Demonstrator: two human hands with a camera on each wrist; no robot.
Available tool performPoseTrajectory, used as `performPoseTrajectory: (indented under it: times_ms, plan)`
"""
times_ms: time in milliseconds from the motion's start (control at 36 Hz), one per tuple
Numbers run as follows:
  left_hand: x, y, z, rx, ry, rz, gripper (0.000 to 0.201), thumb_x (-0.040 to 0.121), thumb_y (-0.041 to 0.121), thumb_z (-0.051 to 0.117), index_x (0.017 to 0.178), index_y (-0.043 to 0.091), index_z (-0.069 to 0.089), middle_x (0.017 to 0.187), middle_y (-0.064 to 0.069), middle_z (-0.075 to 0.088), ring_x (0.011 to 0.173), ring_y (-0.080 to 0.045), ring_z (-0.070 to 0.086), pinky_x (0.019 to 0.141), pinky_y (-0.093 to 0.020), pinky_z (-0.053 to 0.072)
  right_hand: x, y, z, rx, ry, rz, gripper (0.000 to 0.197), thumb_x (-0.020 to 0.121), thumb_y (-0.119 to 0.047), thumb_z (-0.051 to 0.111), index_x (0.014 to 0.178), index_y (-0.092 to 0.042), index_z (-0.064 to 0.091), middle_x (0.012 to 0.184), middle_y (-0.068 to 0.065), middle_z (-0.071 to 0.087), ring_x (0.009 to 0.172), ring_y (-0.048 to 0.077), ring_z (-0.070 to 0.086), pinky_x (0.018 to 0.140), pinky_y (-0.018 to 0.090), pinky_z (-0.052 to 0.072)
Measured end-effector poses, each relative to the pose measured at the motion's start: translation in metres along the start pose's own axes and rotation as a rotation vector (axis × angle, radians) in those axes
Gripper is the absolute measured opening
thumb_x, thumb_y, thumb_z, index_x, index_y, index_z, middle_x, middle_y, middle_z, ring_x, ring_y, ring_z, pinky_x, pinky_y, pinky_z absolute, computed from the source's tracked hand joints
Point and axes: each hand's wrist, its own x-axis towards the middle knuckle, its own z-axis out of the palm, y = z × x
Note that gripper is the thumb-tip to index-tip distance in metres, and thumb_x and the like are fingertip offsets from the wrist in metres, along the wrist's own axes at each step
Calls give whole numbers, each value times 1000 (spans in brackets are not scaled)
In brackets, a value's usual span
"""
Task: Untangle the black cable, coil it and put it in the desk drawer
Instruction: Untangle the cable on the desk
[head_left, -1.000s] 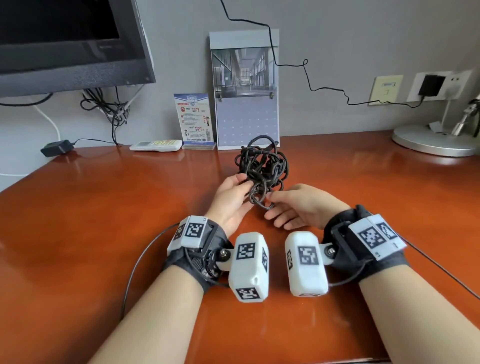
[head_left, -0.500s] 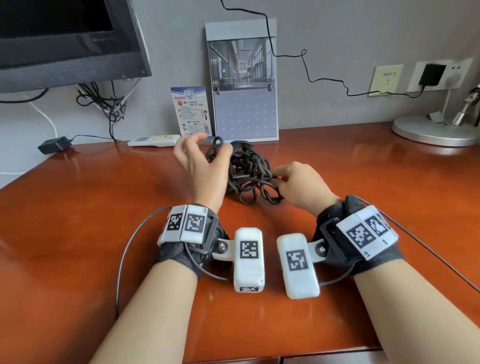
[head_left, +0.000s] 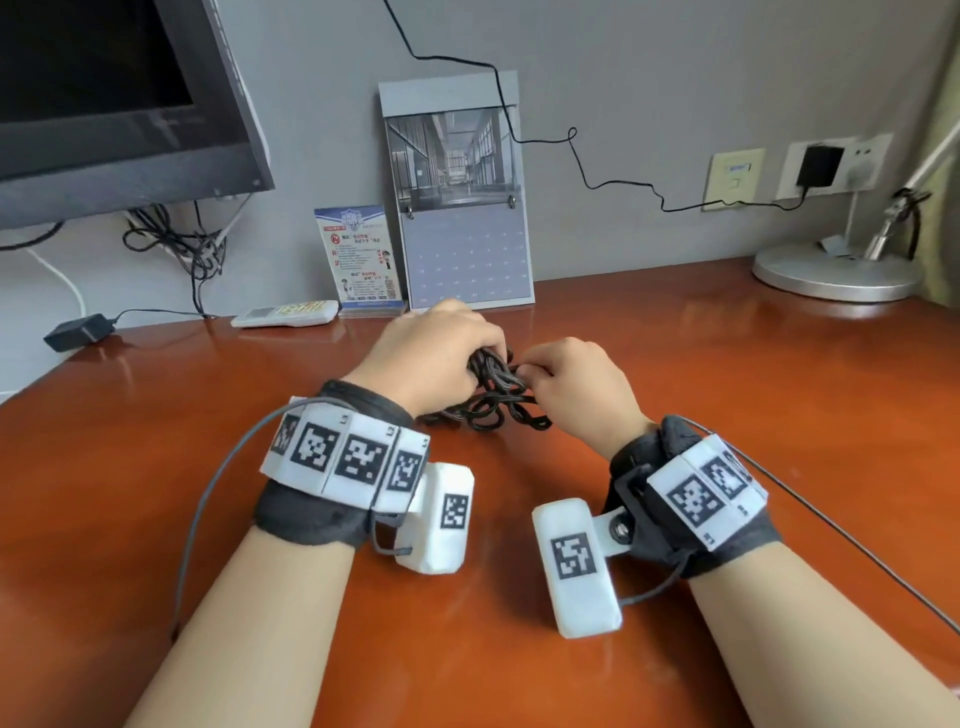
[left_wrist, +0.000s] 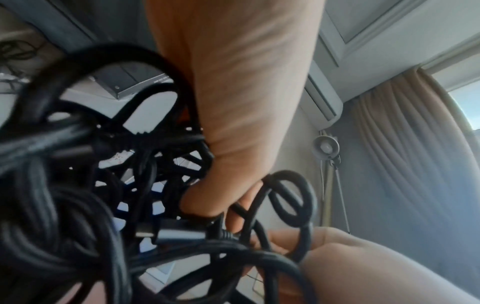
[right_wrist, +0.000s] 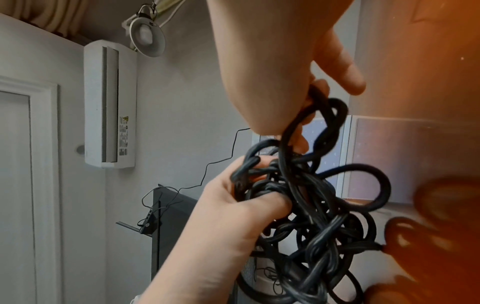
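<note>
The left hand (head_left: 431, 358) curls over the top of the tangled black cable (head_left: 493, 400), fingers and thumb closed round a bundle of loops, back of the hand upward. Just beside it, the right hand (head_left: 576, 384) pinches one loop between thumb and fingertips — knuckles up. One cable, two hands; the tangle's lower loops lie on the desk (head_left: 727, 395) between both wrists.

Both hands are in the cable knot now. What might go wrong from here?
The right hand pinches one loop while the left hand grips the bulk of the black cable; pulling apart may tighten the tangle. A connector sits buried among the strands and could snag.
</note>
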Motion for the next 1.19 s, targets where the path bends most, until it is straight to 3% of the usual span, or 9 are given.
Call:
performPoseTrajectory:
  times_ms: [250,389,472,667,750,806,889,1055,1194]
  plan:
    - [-11,-3,3,-81,133,-106,28,78,17,64,83,39,48,95,16,49,100,-6,41,74,-31,34,0,-10,9,191,217,14,22,88,-11,50,77,-17,67,67,2,57,75,30,56,62,29,35]
    - [-12,-2,5,-95,217,-145,20,76,18,65,79,29,48,89,12,50,79,-13,45,64,-27,26,0,-12,10,311,391,53,24,89,-7,49,77,-14,68,69,1,65,68,22,54,61,29,35]
    - [-14,0,6,-179,163,-122,26,72,13,64,83,29,46,87,11,49,71,-12,46,64,-28,27,3,-6,1,476,544,139,24,91,-6,45,74,-16,59,53,-8,47,49,11,39,52,27,29]
    - [-18,-10,19,-247,139,-152,51,75,12,65,117,33,45,106,22,41,101,0,32,89,-30,31,6,-3,0,748,359,279,27,89,-6,38,69,-20,49,57,-4,39,54,15,35,58,30,32]
    - [-18,-18,29,-327,172,-207,43,76,9,65,111,29,49,112,19,39,112,-3,27,96,-28,24,7,1,-2,848,272,384,23,92,-5,41,76,-17,50,59,-3,50,58,14,46,68,37,47]
    - [-18,-21,34,-432,208,-257,36,74,6,67,100,25,50,116,15,41,113,-6,27,90,-18,22,5,3,-3,849,211,414,21,94,-6,42,78,-16,51,64,-1,56,65,14,51,82,46,52]
    - [-19,-24,37,-522,307,-306,28,68,7,74,87,18,56,113,10,50,101,-3,41,73,-4,27,4,5,-5,912,189,441,19,96,-7,43,81,-14,51,68,1,59,69,17,55,79,43,56]
    - [-19,-22,33,-564,463,-432,29,61,19,78,68,23,51,86,10,57,71,-7,48,57,-10,31,6,10,-10,1145,263,459,21,93,6,41,78,-9,47,67,7,53,51,14,60,55,26,57]
    - [-16,-26,37,-695,518,-536,30,57,23,78,65,28,49,79,5,57,70,-18,51,60,-24,35,5,14,-7,1204,162,505,17,94,2,46,82,-8,50,73,8,60,60,12,66,58,21,57]
